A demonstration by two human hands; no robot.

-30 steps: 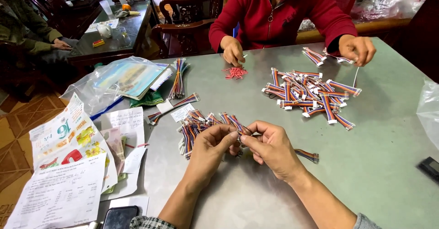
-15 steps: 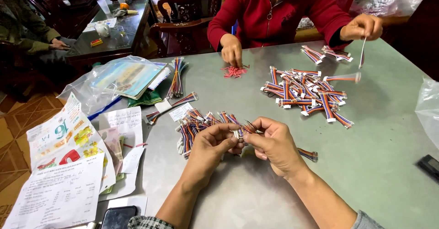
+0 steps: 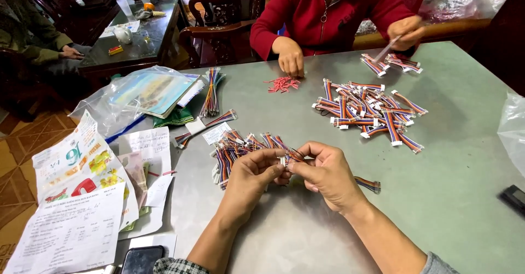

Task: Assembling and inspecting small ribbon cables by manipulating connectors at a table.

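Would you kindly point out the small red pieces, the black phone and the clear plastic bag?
Small red pieces (image 3: 283, 83): head view, pile's middle.
Black phone (image 3: 141, 260): head view, screen.
Clear plastic bag (image 3: 109, 110): head view, left side.

Single head camera, looking steeply down and forward across grey table, close above it.

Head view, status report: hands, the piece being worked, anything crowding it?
Left hand and right hand pinch one wire harness together. Harness pile just behind the fingers. Co-worker's hands far across the table.
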